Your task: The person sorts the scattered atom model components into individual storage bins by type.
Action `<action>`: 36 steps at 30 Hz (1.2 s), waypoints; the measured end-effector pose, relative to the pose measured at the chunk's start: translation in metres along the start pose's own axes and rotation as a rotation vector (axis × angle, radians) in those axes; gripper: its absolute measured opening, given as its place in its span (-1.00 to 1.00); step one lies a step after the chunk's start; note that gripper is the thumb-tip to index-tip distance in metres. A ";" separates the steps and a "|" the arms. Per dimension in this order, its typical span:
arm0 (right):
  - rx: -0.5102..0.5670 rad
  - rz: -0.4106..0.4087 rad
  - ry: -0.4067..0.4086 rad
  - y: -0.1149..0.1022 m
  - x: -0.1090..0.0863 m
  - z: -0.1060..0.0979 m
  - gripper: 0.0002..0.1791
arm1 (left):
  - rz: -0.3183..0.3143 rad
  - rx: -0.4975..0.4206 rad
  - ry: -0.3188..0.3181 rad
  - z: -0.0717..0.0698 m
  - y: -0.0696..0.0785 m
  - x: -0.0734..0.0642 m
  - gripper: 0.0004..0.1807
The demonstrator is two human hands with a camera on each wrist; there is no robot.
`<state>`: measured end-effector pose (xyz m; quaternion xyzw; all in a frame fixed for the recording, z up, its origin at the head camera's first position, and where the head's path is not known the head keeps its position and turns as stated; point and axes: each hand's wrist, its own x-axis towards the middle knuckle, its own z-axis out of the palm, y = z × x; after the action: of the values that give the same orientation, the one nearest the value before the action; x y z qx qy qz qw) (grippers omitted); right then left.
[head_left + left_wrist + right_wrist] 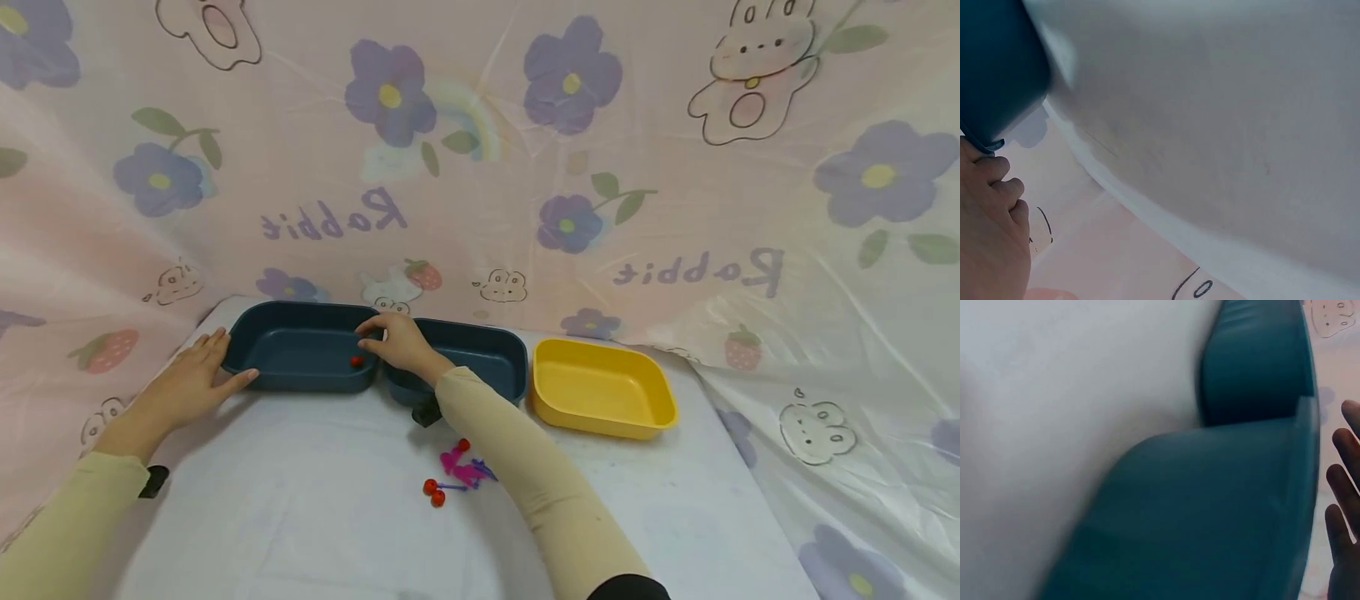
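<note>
My left hand (183, 387) rests against the left corner of a dark blue tray (300, 383), its fingers extended along the side and the thumb near the front. The left wrist view shows the fingers (1000, 169) at the tray's rim. Inside this tray, near its right end, lies a small red ball (356, 362). Just above and to the right of the ball, my right hand (401, 342) hovers over the adjoining ends of this tray and a second dark blue tray (487, 333). Its fingers (1344, 481) are spread apart in the right wrist view, with nothing seen between them.
A yellow tray (607, 425) stands to the right of the blue ones. In front of the middle tray lie several small pieces: red balls (438, 498), a pink figure (467, 473) and thin purple-blue pieces (452, 487). A printed curtain (480, 208) hangs behind the white table (300, 500).
</note>
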<state>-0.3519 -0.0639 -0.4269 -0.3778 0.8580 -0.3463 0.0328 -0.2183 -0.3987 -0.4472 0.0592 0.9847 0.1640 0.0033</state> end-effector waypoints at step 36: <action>0.186 0.005 0.160 0.015 -0.183 -0.055 -0.80 | 0.027 -0.001 0.027 0.002 0.010 0.002 0.06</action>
<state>-0.2482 0.0972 -0.4317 -0.3423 0.8229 -0.4535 -0.0001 -0.2187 -0.3883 -0.4454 0.0704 0.9837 0.1652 -0.0121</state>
